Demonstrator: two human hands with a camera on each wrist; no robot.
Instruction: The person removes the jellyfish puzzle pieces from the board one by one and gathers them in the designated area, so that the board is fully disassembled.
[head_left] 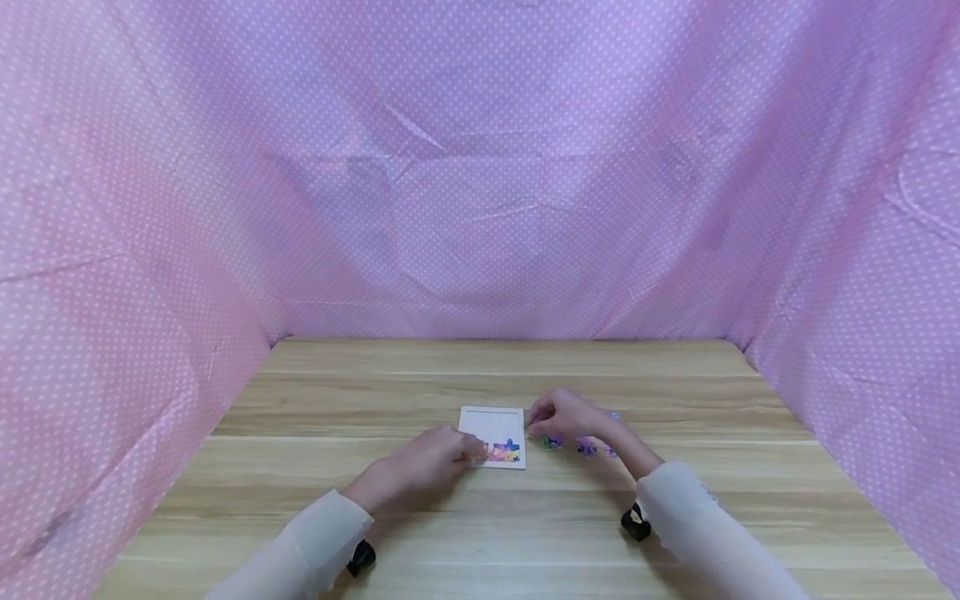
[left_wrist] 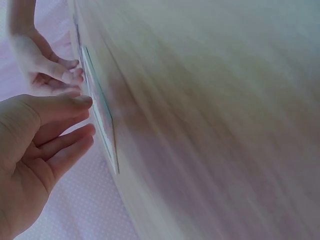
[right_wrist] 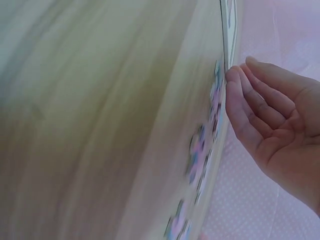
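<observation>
A white square puzzle tray (head_left: 491, 423) lies on the table, with several colourful jigsaw pieces (head_left: 506, 452) fitted along its lower edge. My left hand (head_left: 431, 458) is at the tray's lower left corner, its fingertips over the pieces there. In the left wrist view, the fingers of this left hand (left_wrist: 37, 140) are loosely bent beside the tray edge (left_wrist: 114, 145). My right hand (head_left: 566, 414) hovers by the tray's right side. From the right wrist, the right hand (right_wrist: 275, 110) shows relaxed fingers with the thumb apart, and nothing shows between them.
Loose jigsaw pieces (head_left: 587, 447) lie right of the tray, partly hidden under my right hand and forearm. More of these pieces (right_wrist: 197, 152) show in the right wrist view. A pink dotted cloth (head_left: 480, 183) encloses the wooden table (head_left: 360, 375) at the back and sides.
</observation>
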